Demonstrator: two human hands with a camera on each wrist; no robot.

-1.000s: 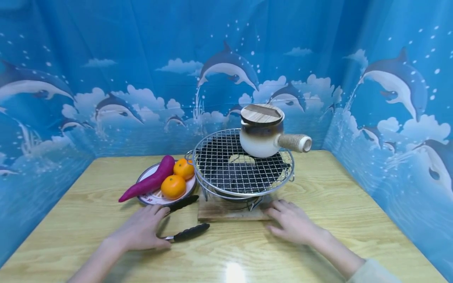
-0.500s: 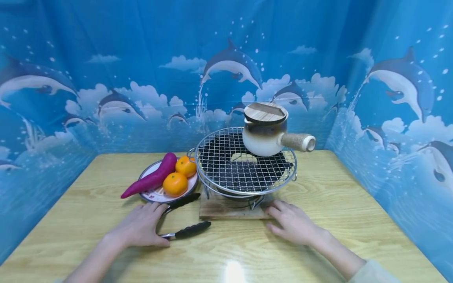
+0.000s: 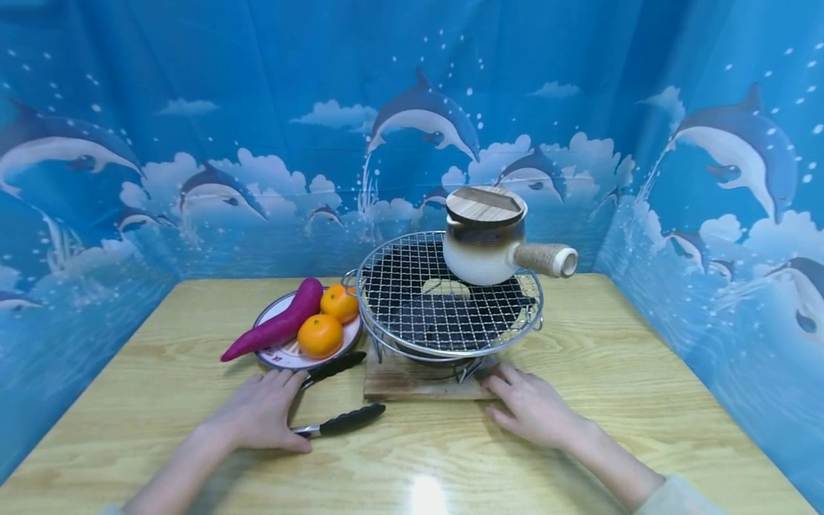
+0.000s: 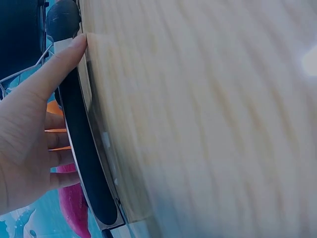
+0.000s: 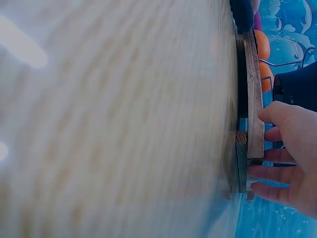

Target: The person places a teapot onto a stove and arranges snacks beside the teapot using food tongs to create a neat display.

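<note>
My left hand (image 3: 257, 411) lies across the tongs (image 3: 352, 420), its relaxed fingers by the far arm and its thumb at the near arm. The tongs' two black handles stand apart and point right. In the left wrist view, the thumb overlaps one tong arm (image 4: 89, 144) while the other fingers lie behind it. My right hand (image 3: 534, 409) rests at the right front corner of a wooden board (image 3: 421, 390), fingers loosely bent. From the right wrist, its fingertips (image 5: 270, 173) show right at the board's edge (image 5: 255, 109). A round stove with a wire grill (image 3: 444, 318) stands on the board.
On the grill's back right sits a lidded clay pot (image 3: 481, 254), its wrapped handle (image 3: 541, 259) jutting right. Left of the stove, a plate (image 3: 270, 315) bears a purple sweet potato (image 3: 277, 327) and two oranges (image 3: 320, 336). A dolphin-print curtain (image 3: 257, 107) closes the back and sides.
The head view has shifted slightly, so everything appears a little to the right. Both hands keep their places by the tongs and the board.
</note>
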